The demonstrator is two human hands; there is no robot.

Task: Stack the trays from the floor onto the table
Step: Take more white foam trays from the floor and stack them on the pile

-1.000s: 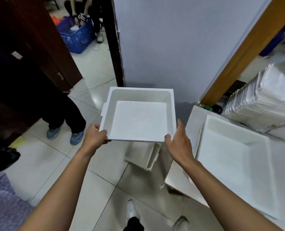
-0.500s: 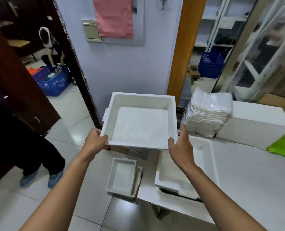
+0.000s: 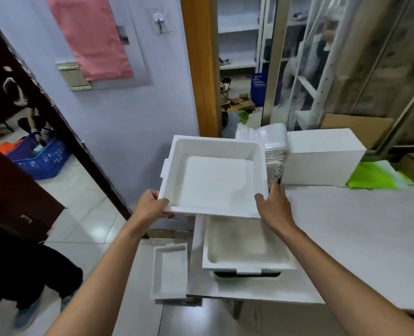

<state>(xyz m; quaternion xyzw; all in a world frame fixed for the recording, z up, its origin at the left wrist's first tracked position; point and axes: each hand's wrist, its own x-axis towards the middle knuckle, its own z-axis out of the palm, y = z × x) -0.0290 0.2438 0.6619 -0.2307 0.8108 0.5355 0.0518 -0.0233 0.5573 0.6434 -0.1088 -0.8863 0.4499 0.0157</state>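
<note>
I hold a white foam tray (image 3: 214, 178) level in the air, open side up. My left hand (image 3: 151, 204) grips its near left corner and my right hand (image 3: 272, 204) grips its near right corner. The tray hangs above the far end of another white tray (image 3: 247, 261) that rests near the left edge of the white table (image 3: 346, 238). A further white tray (image 3: 169, 272) lies on the tiled floor just left of the table, with more foam under it.
A pile of clear plastic lids (image 3: 271, 146) and a white foam box (image 3: 322, 158) stand at the table's back. Green sheet (image 3: 375, 175) lies to the right. A person in dark trousers (image 3: 19, 270) stands at the left. A blue basket (image 3: 43, 158) sits by the doorway.
The held tray has moved right and up, from over the floor to above the tray on the table. My view has swung toward the table.
</note>
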